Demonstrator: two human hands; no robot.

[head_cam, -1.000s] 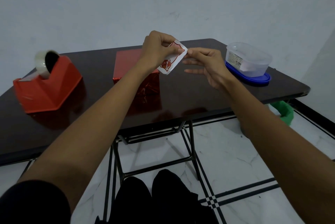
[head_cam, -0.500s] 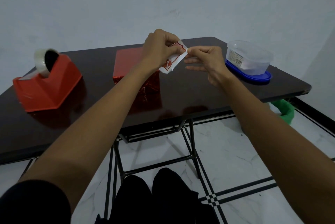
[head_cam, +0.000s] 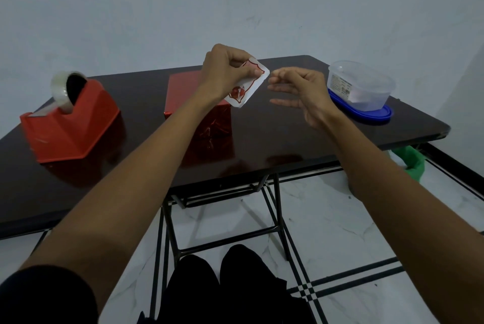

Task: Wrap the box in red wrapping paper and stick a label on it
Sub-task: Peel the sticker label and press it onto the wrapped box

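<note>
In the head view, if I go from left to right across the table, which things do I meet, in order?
Red tape dispenser → red wrapped box → label sheet, held up above the table → right hand → clear container standing on a blue lid.

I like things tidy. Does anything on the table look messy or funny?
Yes. The red paper on the near end of the wrapped box is crinkled, not smooth. The clear tub on the right stands on its blue lid, not under it.
</note>
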